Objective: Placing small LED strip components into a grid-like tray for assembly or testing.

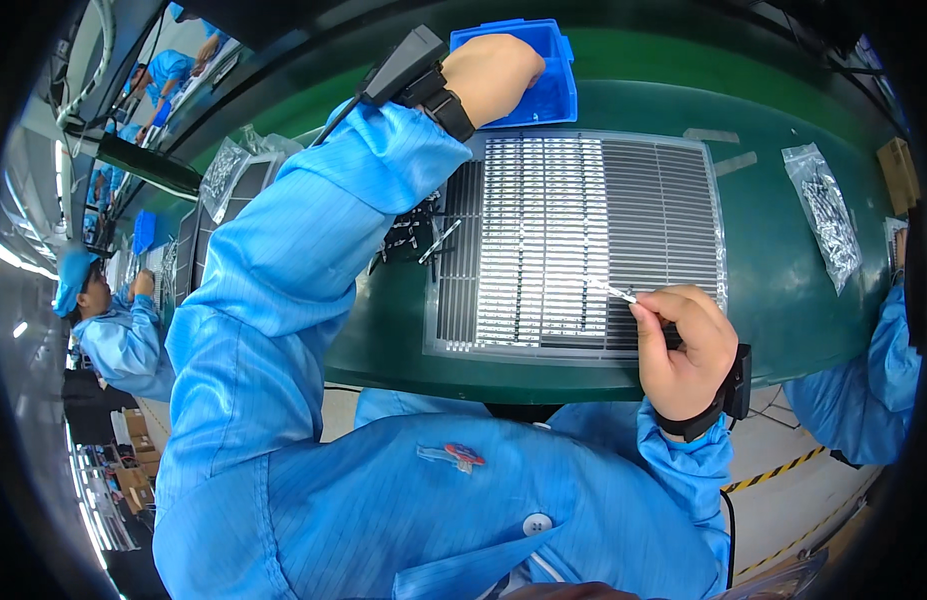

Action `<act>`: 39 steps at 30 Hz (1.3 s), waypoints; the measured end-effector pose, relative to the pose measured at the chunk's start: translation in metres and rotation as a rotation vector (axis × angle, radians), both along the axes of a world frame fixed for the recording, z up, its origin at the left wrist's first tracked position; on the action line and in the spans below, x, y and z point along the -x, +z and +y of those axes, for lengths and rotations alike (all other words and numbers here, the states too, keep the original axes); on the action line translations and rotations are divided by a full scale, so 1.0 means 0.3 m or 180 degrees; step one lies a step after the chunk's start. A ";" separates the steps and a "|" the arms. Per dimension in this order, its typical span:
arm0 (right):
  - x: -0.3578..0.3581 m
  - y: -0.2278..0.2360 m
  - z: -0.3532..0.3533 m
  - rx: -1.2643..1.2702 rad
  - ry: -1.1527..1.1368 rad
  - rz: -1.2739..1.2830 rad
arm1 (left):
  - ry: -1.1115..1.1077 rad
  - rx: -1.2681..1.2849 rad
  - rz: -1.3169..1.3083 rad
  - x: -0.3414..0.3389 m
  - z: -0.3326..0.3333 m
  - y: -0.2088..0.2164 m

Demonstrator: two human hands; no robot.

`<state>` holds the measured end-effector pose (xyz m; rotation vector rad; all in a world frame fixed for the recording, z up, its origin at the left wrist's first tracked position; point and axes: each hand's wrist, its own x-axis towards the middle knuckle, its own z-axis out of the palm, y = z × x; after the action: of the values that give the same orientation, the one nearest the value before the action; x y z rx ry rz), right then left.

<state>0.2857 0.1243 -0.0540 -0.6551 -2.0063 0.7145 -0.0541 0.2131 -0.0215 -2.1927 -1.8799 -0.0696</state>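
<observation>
— Blue bin (538, 80) at the far edge of the green table (783, 270): the left hand (488, 75) reaches into it, fingers hidden, so I cannot tell its grip.

— And the right hand (683, 350)?

— Closed, pinching a thin white strip (615, 292) over the slotted tray (583, 240).

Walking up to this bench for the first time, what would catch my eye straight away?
Probably the big slotted tray in the middle of the green table, its left part filled with rows of shiny small parts. Next, the person's left hand reaching into a blue bin at the far edge, while the right hand pinches a thin white piece over the tray's near right corner.
</observation>
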 end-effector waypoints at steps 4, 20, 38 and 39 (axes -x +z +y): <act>0.004 -0.004 0.005 -0.0036 0.0074 0.0027 | -0.0195 -0.0210 0.0096 0.043 0.011 -0.028; 0.006 -0.004 -0.002 0.0076 0.0135 -0.0121 | 0.0481 -0.0125 -0.0132 0.031 -0.015 -0.006; 0.026 -0.002 0.006 0.0051 0.0112 -0.0290 | 0.0418 -0.0301 0.0262 0.002 -0.069 0.049; 0.026 -0.002 0.005 0.0060 0.0105 -0.0295 | 0.0435 -0.0318 0.0300 0.015 -0.062 0.039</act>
<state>0.2778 0.1257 -0.0546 -0.6784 -2.1019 0.7354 -0.0587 0.1946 -0.0099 -1.9627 -1.9248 -0.0334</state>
